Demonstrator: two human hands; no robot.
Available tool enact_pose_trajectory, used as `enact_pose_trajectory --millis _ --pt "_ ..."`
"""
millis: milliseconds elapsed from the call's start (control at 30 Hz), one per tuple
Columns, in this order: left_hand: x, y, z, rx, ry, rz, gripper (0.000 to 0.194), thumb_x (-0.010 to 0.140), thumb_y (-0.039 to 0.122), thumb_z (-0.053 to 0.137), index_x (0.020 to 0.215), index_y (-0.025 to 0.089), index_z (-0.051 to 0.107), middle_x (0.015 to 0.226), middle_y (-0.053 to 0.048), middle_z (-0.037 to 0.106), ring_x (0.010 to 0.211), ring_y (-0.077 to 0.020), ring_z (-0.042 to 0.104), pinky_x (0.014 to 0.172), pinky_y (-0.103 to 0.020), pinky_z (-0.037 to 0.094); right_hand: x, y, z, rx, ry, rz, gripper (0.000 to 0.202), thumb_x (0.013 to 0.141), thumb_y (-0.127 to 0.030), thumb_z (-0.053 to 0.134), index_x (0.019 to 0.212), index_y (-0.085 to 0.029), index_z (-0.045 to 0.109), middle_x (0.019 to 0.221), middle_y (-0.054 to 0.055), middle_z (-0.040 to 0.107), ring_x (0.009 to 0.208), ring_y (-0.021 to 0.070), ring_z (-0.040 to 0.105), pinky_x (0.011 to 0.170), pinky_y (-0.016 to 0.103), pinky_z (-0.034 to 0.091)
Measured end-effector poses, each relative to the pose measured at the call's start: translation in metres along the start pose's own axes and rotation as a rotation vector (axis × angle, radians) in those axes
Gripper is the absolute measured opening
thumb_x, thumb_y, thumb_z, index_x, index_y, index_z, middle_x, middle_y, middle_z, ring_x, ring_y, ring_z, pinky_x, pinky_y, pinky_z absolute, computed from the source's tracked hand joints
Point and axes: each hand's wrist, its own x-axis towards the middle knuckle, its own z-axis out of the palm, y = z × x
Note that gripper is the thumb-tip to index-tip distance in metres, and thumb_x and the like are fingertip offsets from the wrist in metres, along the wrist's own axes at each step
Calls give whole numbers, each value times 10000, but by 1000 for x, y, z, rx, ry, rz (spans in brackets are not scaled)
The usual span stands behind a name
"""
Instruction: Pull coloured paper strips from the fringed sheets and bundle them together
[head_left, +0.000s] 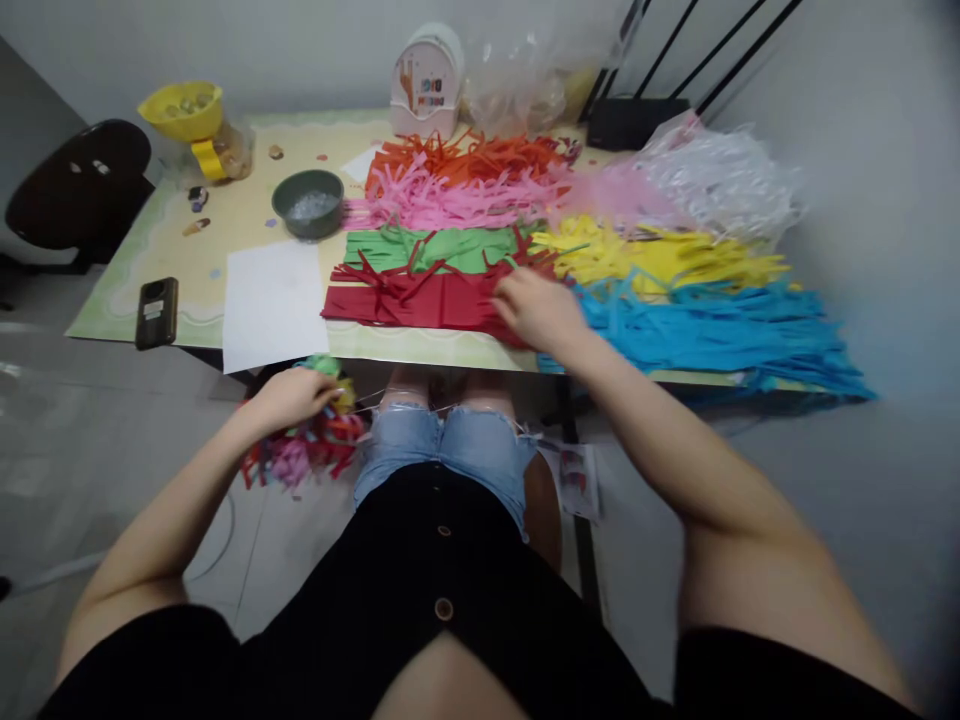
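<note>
My left hand [289,398] is just below the table's front edge, its fingers closed at the top of a bundle of multicoloured tassels [292,458]. Thin pale strings stretch from near that hand across my thighs. On the table, my right hand [541,305] rests over the right end of the red fringed strips [420,300], fingers curled and pinched onto them. The fingertips are partly hidden and blurred. Directly behind lie green fringed strips [465,248]; yellow ones [667,258] and blue ones [712,325] are right of my hand.
Pink [465,195] and orange fringes [480,155] lie farther back. A white sheet [271,300] overhangs the front edge, beside a phone [157,312]. A dark bowl [308,205] holds clear small pieces. Plastic bags [720,185] fill the back right; a stool [79,185] stands left.
</note>
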Motion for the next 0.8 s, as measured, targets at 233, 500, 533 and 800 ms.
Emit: enact_pose_trajectory --millis 233,500,533,800 --pt "48 60 -20 -153 94 271 330 1018 329 497 903 169 762 788 -76 725 688 -182 594 660 -274 348 2 -78 -1 467 -215 -200 374 948 -314 693 1271 -126 700 1185 151 766 951 236 718 803 303 502" --pt "19 53 -40 -588 404 350 390 998 463 525 1192 145 640 824 -24 659 709 -152 561 687 -258 425 -39 -56 -37 662 -213 -127 265 955 -342 552 931 -159 741 845 73 769 745 188 657 713 270 423" --pt "11 49 -39 -611 492 291 378 999 465 519 1163 143 631 863 -35 663 732 -151 561 699 -260 434 -45 -48 -42 628 -170 -115 282 963 -358 543 947 -163 745 844 75 766 746 190 655 717 273 423" --pt "-10 44 -29 -630 -88 402 344 949 451 560 815 155 673 763 -28 693 696 -137 586 682 -250 453 -80 -35 -65 445 -602 -373 299 965 -282 489 809 -177 722 739 59 728 626 157 612 647 262 417"
